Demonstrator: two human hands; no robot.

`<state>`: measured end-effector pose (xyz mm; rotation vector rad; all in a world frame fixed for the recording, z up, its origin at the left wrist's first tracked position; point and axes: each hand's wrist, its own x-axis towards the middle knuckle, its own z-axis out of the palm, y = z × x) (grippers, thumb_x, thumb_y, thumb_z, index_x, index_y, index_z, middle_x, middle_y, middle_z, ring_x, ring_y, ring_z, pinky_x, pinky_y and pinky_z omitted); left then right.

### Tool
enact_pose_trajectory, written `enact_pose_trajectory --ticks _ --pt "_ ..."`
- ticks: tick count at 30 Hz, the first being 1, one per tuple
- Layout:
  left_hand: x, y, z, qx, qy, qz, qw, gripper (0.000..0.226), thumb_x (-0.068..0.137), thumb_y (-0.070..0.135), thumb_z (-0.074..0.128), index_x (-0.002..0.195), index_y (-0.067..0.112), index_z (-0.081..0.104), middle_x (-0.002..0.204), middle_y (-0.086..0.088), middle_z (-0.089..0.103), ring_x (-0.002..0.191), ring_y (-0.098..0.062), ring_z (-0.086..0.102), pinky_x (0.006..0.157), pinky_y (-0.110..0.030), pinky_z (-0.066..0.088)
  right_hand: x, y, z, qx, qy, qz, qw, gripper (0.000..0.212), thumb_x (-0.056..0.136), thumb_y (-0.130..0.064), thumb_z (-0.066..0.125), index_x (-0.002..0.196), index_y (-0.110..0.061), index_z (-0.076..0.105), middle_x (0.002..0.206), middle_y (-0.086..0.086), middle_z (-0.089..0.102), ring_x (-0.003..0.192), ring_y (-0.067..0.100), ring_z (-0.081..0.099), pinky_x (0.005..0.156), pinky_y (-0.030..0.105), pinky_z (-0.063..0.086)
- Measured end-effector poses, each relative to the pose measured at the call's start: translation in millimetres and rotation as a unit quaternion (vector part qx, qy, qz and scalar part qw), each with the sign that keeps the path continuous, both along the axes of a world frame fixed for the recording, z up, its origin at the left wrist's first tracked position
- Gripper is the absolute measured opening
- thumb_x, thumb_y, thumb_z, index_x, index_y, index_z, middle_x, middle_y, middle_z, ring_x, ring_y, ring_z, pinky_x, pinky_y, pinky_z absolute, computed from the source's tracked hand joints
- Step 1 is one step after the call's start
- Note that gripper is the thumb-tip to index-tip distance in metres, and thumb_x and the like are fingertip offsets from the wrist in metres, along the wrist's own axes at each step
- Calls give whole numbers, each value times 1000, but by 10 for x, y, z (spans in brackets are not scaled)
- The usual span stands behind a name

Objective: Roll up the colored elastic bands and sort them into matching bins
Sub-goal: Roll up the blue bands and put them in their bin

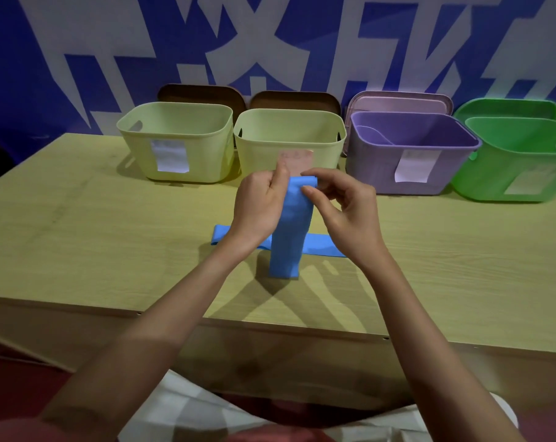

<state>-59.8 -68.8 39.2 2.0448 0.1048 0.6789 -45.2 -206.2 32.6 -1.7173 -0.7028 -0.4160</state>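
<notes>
Head view: a blue elastic band (pixel 287 224) is held up above the wooden table (pixel 94 224) by both hands. Its top edge is pinched on the left by the left hand (pixel 259 207), thumb and fingers curled onto the fabric, and on the right by the right hand (pixel 340 207), whose thumb and forefinger are closed on the folded corner while the other fingers are spread loosely apart.

The band's long axis runs near vertical – folded top edge pointing toward the bins, lower end hanging toward the table near the front edge. Whether that lower end touches the wood cannot be told. A 2nd blue band (pixel 321 247) lies flat on the table behind it, its long axis left to right, partly hidden by the hanging band and the left wrist.

4 bins stand along the back: 2 pale yellow-green bins (pixel 174 145) (pixel 302 145), a purple bin (pixel 413 173) and a green bin (pixel 493 173).

Judged risks:
- The 1st fold could spring open – the material looks stretchy and is held only at its top corners.
- A skewed start would likely give a cone-shaped, loose roll.
- No blue bin is seen; the labels are unreadable, so a wrong bin could be chosen.
</notes>
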Motion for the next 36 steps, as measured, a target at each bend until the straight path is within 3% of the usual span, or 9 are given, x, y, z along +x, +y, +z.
enact_pose_trajectory --ticks 4,9,13,16,19,22,30,34,36 --pt "7 -10 44 -54 31 12 998 58 101 35 39 48 19 21 37 7 21 48 -13 22 53 -33 21 3 31 -19 -14 3 -15 1000 16 91 -11 62 104 -5 68 79 -16 60 72 0 56 71 13 43" --pt "-74 44 12 79 -54 15 995 50 101 34 34 53 24 23 43 3 25 44 -13 31 46 -29 19 -17 78 16 -15 22 -11 1000 12 94 -9 57 96 -3 68 70 4 58 62 1 46 62 11 36" --pt "-86 89 -17 131 -110 15 985 47 98 37 33 54 27 17 42 6 19 45 -15 28 45 -27 13 -25 103 32 -7 52 21 998 23 96 -16 53 83 -1 64 69 20 53 63 14 40 57 36 37" --pt "-79 88 -3 102 -124 15 987 48 95 38 32 51 27 16 41 9 16 43 -15 25 43 -24 13 -30 113 38 9 55 21 998 22 96 -18 54 81 -5 64 66 6 55 63 10 44 60 38 41" --pt "-60 84 -11 71 -118 9 990 49 94 40 33 50 27 17 41 8 17 41 -13 26 43 -21 14 -57 97 34 28 46 34 998 11 95 -14 57 98 -11 67 76 5 63 70 8 53 66 33 47" --pt "-33 92 -18 54 -94 20 994 53 95 37 39 48 26 18 41 6 17 42 -14 23 45 -24 13 -60 71 13 34 25 51 998 22 90 -8 64 112 -9 64 76 -3 55 71 8 51 69 25 46" --pt "-11 66 -6 22 -32 27 999 57 98 33 42 47 20 20 43 5 18 44 -12 18 48 -32 16 -10 94 -6 18 16 12 1000 13 90 -8 63 101 -8 70 71 -23 59 67 -1 54 66 13 41" --pt "-29 70 -19 45 -33 26 998 57 100 34 40 48 20 22 42 4 21 42 -13 23 48 -33 17 -17 97 -7 16 43 19 999 10 93 -11 60 91 -9 69 68 9 60 66 5 48 61 29 43" --pt "-71 85 -41 106 -57 31 992 50 99 40 35 54 20 25 43 5 24 42 -14 27 48 -31 16 6 98 -18 15 56 21 998 24 95 -18 56 84 2 65 73 24 58 66 14 47 62 42 46"
